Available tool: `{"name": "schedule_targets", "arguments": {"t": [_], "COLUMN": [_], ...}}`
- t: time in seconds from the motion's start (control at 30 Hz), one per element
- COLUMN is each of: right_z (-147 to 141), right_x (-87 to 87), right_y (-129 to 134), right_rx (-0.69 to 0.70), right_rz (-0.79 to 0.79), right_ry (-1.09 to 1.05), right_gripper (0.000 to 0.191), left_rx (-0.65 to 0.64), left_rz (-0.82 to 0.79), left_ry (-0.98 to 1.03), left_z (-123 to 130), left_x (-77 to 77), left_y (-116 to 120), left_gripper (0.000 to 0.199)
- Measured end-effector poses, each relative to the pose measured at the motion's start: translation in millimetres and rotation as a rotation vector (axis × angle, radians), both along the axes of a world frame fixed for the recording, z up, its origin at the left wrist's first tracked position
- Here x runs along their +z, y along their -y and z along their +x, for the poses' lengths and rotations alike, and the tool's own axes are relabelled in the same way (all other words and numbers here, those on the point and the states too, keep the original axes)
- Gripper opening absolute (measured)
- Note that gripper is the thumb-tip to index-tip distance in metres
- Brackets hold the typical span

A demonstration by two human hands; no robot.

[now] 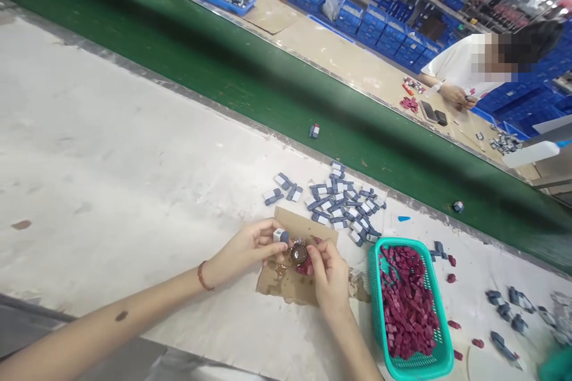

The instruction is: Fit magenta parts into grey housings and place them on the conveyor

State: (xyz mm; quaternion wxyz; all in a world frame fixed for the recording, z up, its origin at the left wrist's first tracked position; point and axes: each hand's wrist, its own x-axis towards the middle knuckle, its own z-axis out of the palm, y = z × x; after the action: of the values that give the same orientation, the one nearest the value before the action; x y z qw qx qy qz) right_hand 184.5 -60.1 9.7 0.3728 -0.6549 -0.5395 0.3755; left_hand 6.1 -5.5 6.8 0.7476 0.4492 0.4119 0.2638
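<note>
My left hand pinches a small blue-grey and white plastic part between thumb and fingers. It is held over a stained piece of cardboard. A small round dish of dark liquid stands on the cardboard between my hands. Just right of the dish, my right hand has its thumb and fingertips pressed together; what they hold is too small to make out. Dark red bits show beneath those fingers. Beyond the cardboard lies a loose pile of similar blue-grey and white parts.
A teal basket full of dark red pieces stands right of my right hand. Further right lie scattered grey parts. A green conveyor belt runs behind the white table, carrying a few parts. Two people sit across it.
</note>
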Motion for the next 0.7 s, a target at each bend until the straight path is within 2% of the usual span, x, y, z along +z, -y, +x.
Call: {"name": "schedule_targets", "arguments": {"t": [0.13, 0.23, 0.47, 0.6, 0.7], "right_z": [3.1, 3.3, 2.4, 0.9, 0.5], "right_x": [-4.5, -6.1, -12.5, -13.4, -12.9], "right_y": [-2.3, -5.4, -11.7, -13.6, -14.7], "right_rx": [0.025, 0.108, 0.322, 0.408, 0.406], "right_rz": [0.058, 0.128, 0.435, 0.490, 0.489], "right_ry": [0.115, 0.213, 0.581, 0.699, 0.682], "right_gripper": [0.030, 0.030, 0.035, 0.037, 0.038], "left_rx": [-0.004, -0.008, -0.017, -0.012, -0.025], "left_rz": [0.036, 0.056, 0.228, 0.288, 0.292], "left_ry": [0.016, 0.000, -0.128, -0.145, -0.158], "left_z": [2.1, 2.3, -0.9, -2.9, -4.1], "left_x": [-5.2, -10.7, -18.6, -18.8, -19.6], "left_y": [3.9, 7.3, 9.9, 7.9, 7.7], "left_gripper": [0.028, 0.025, 0.021, 0.020, 0.021]}}
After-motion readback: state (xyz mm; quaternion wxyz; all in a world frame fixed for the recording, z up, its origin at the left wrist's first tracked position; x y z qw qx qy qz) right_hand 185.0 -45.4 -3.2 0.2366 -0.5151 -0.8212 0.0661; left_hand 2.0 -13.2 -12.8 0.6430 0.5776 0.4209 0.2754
